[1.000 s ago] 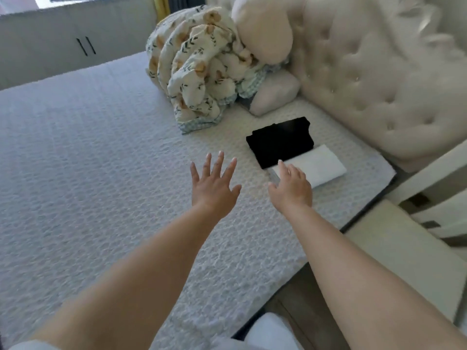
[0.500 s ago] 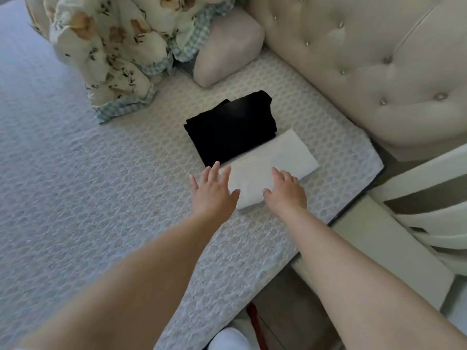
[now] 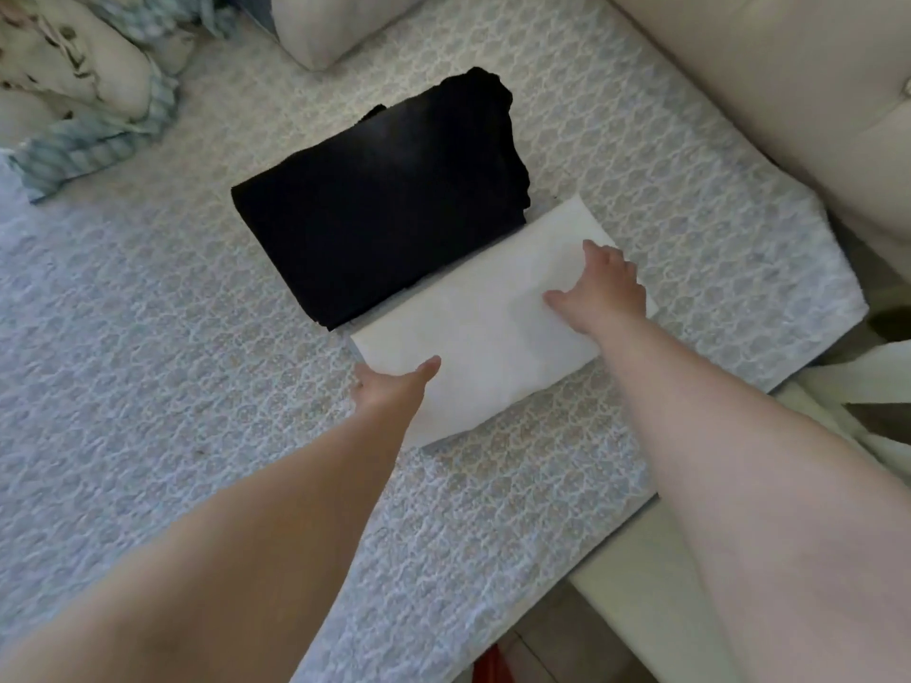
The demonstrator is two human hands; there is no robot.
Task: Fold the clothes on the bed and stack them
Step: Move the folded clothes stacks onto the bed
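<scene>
Reaching out over the quilted bed cover, two hands meet one folded white garment near the bed's corner: the left hand grips its near-left edge, thumb on top and fingers hidden beneath, while the right hand presses down with loosely spread fingers. Touching its far side lies one folded black garment, neat and rectangular; beyond sit one pale pillow and one bundled floral quilt.
</scene>
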